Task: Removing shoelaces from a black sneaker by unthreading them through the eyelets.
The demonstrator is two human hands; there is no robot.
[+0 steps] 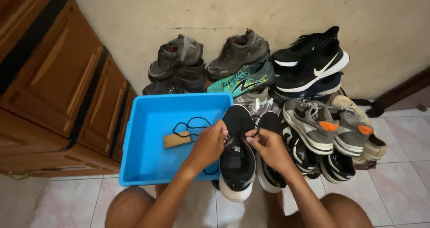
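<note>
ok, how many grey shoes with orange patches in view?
2: both right of the hands, side by side on the shoe pile, one nearer the black shoes, the other further right. More may be hidden underneath.

blue tub (148, 165) mostly free, shoe pile (313, 120) crowding right

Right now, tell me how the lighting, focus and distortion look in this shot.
Head view: dim, soft indoor light with no glare; the black sneaker under the left hand and right hand loses detail in shadow; focus is sharp on the blue plastic tub; wide-angle distortion tilts the wooden cabinet.
</note>
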